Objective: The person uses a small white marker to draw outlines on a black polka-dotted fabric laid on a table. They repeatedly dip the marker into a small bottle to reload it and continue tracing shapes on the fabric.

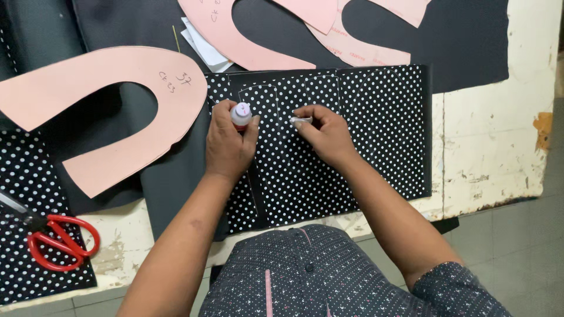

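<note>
Closed left-hand grip (228,144) holds small bottle (241,114) upright — right hand (325,134) pinches white chalk (301,120), lying crosswise.

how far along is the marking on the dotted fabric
Done: an outline is already drawn near the top of the dotted fabric. In hand: the left hand holds a small bottle, and the right hand pinches a white piece against the cloth. Left: the scissors lie aside, and the fabric looks uncut.

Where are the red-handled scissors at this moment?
In the head view the red-handled scissors lie at the lower left, on a polka-dot fabric piece near the table edge, left of the person's left forearm, touched by neither hand.
</note>
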